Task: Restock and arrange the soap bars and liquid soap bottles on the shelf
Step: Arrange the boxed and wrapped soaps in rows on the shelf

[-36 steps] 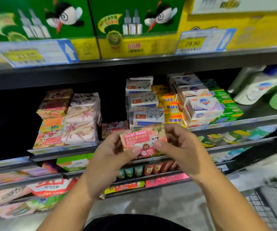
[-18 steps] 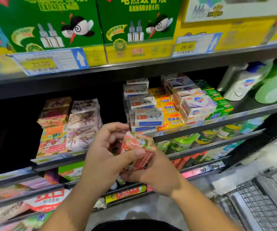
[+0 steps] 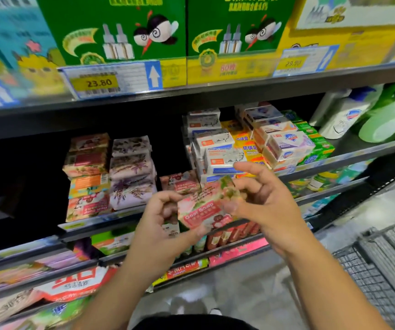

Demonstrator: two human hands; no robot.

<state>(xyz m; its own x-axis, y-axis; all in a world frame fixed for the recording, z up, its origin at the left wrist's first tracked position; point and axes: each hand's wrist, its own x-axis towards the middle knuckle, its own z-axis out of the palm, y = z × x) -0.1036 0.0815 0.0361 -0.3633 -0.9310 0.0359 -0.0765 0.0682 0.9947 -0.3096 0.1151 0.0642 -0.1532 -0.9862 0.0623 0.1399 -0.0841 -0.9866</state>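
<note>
This is a shop aisle, by all signs a supermarket. Long metal shelves (image 3: pixel 215 92) run in tiers. The top rail carries printed price tags, one (image 3: pixel 110 79) reading 23.80 and another (image 3: pixel 306 60) reading 29.90. Goods sit in repeated, factory-packed rows: matching green boxes (image 3: pixel 120 27) on top, stacks of wrapped soap bars (image 3: pixel 110 172) and boxed soap (image 3: pixel 218 153) beneath, and liquid soap bottles (image 3: pixel 341 115) at the right. More packets (image 3: pixel 72 282) fill the lower tiers. A wire shopping cart (image 3: pixel 382 270) stands on the grey floor (image 3: pixel 251 287).

Soap bar (image 3: pixel 203 210) between left hand (image 3: pixel 158 225), right hand (image 3: pixel 270 210)
</note>
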